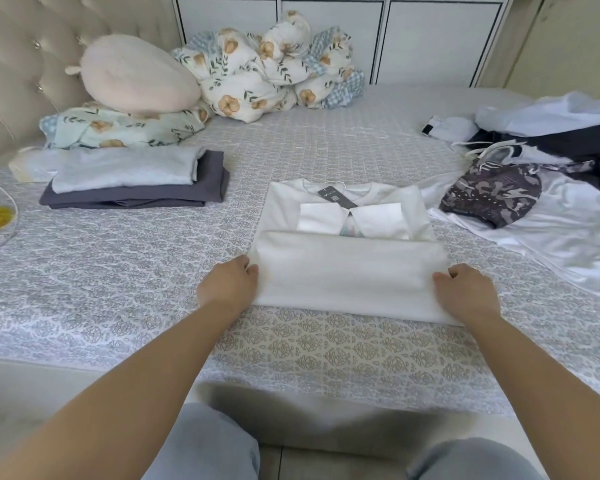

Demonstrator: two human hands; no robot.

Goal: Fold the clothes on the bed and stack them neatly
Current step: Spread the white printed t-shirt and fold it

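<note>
A bed (326, 358) spread with a grey patterned cover serves as the folding surface, with a heap of floral bedding (267, 67) and a pale pink cushion (136, 74) pushed back toward the headboard, apparently to leave room for the work. At the right edge lies the unfolded pile (548, 188), a jumble of white, dark and camouflage-print garments partly cut off by the frame, so its full extent cannot be judged. At left sits the finished stack (132, 181), a light grey piece on top of a dark grey one, set well apart from the loose clothes. In the middle of the near half of the bed is the white shirt (347, 271), face down with sleeves turned in across its back and its bottom section already brought up over them, narrowing it toward a stackable rectangle. The left hand (229, 285) grips the folded edge at one side and the right hand (465, 296) grips the other, the two held well apart with fingers curled under the cloth, seemingly ready to lift it for the next fold. A dark label (336, 197) lies at the collar; its print is too small to read. The fingertips are hidden beneath the fabric.
</note>
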